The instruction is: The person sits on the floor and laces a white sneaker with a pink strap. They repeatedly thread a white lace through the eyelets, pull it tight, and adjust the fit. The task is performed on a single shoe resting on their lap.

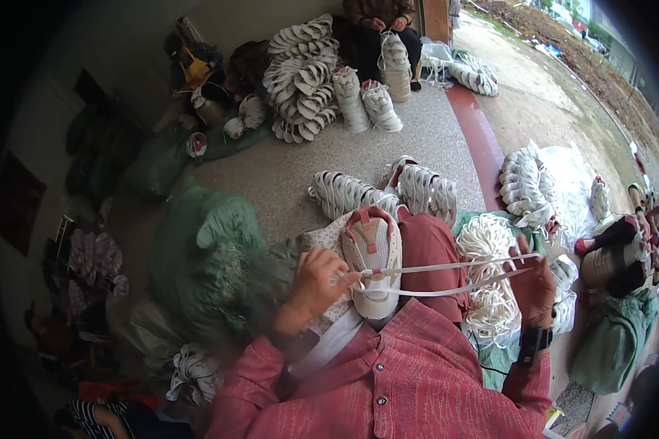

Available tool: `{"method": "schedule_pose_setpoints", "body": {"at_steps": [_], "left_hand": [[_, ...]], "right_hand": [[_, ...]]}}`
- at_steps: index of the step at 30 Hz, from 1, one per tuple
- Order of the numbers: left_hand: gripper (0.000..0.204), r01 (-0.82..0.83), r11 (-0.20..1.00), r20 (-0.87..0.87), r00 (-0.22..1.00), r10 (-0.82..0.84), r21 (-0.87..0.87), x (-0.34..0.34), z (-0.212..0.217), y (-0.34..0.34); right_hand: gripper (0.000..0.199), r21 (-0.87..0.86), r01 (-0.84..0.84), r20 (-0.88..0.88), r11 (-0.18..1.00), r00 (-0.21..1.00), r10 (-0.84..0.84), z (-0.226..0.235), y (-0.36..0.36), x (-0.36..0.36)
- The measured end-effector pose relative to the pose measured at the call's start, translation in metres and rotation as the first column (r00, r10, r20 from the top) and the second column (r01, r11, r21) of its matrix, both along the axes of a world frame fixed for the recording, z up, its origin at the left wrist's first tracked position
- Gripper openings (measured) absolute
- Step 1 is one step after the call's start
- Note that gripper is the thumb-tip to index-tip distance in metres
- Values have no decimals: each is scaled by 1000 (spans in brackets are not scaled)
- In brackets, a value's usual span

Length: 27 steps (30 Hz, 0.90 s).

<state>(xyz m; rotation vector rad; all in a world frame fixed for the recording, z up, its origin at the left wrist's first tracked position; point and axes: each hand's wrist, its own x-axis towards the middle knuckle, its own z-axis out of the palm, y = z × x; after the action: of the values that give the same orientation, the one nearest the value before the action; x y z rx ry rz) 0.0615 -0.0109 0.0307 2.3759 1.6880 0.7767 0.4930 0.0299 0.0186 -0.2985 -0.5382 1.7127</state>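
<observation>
A white and beige shoe upper [373, 245] with a pink collar lies on my lap, its collar end pointing away from me. My left hand [319, 284] is closed on its left edge, the thumb close to the lace holes. From the shoe a flat white shoelace [454, 268] runs in two strands to the right, pulled nearly straight. My right hand [536, 289], raised out to the right, has the strands caught in its fingers. A pile of loose white laces [488, 293] sits below those strands, beside my right thigh.
Ahead on the floor lie bundled rows of shoe uppers [351, 192]. A green sack [205, 252] bulges at my left, another green sack [611, 344] at far right. Tall stacks of uppers [300, 80] stand farther off, near a person [379, 14] handling a shoe bundle.
</observation>
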Motion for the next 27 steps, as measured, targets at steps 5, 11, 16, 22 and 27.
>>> {"method": "schedule_pose_setpoints", "body": {"at_steps": [5,11,16,22,27], "left_hand": [[27,171,978,99,982,-160,-118,10,-38,14],[34,380,787,825,495,272,-487,-10,-16,-19],[25,310,938,840,-458,291,-156,-106,1,-64],[28,-151,989,829,-553,-79,-6,-256,-28,-160],[31,-318,944,823,-558,-111,-89,-322,-53,-220]], "right_hand": [[22,113,24,-411,993,912,25,10,0,95],[16,71,373,-307,925,891,-336,-23,-21,219],[17,-220,587,-106,779,780,-617,-84,-41,308],[15,-319,527,2,788,832,-555,-132,-21,298],[26,-407,563,73,719,805,-589,-178,-12,307]]}}
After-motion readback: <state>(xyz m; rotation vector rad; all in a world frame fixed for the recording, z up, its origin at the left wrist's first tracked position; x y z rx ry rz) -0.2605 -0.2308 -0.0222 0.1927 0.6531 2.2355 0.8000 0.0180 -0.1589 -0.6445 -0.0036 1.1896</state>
